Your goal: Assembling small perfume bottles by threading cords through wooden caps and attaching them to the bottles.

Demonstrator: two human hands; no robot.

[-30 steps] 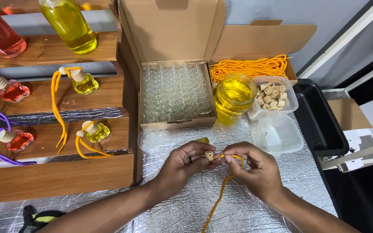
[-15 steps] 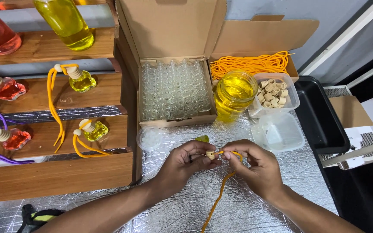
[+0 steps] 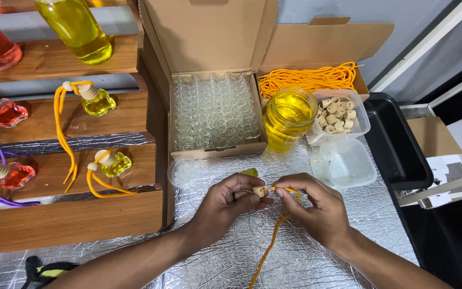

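Left hand (image 3: 225, 206) curled, thumb and forefinger pinching a small wooden cap (image 3: 259, 190) above the crinkled foil table cover (image 3: 225, 251). Right hand (image 3: 316, 208) just beside it, fingertips closed on an orange cord (image 3: 274, 235) where it meets the cap — cap held between both hands, its short axis lying roughly left to right, open end hard to tell. Cord looped at the right fingers, then trailing down and leftward toward the near edge, long axis running diagonally. Small yellow bottle (image 3: 250, 172) partly hidden behind the left hand's knuckles. Beyond: cardboard box of clear empty bottles (image 3: 215, 112), jar of yellow liquid (image 3: 289, 115), plastic tub of wooden caps (image 3: 338, 115), empty clear tub (image 3: 348, 163), bundle of orange cords (image 3: 308, 79). At left, wooden shelves (image 3: 54, 176) with finished bottles — yellow and red.
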